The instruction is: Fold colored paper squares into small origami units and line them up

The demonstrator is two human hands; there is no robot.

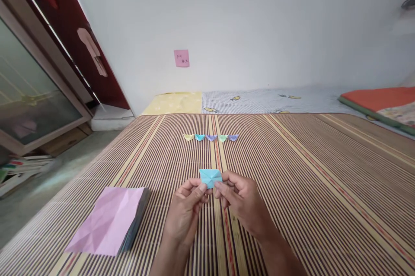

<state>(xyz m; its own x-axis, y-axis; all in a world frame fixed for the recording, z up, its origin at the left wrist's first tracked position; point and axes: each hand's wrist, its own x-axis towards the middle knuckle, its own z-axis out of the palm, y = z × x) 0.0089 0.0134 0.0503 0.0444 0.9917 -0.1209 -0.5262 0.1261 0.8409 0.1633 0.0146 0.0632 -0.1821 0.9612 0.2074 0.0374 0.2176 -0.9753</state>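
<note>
A small folded piece of light blue paper (210,176) with crease lines is held up between my two hands, above the striped mat. My left hand (186,207) pinches its lower left corner between thumb and fingers. At its right edge, my right hand (244,200) grips it with the thumb in front and the fingers behind. Beyond the hands, several small folded paper boats stand in a row on the mat, among them a yellow boat (188,137), a blue boat (200,137) and a green boat (222,138).
A stack of paper with a creased pink sheet (106,220) on top lies at the left on the striped mat (308,207). Patterned cloth (256,101) runs along the wall, with a folded orange cloth (379,99) at the right. A pink note (181,58) sticks to the wall.
</note>
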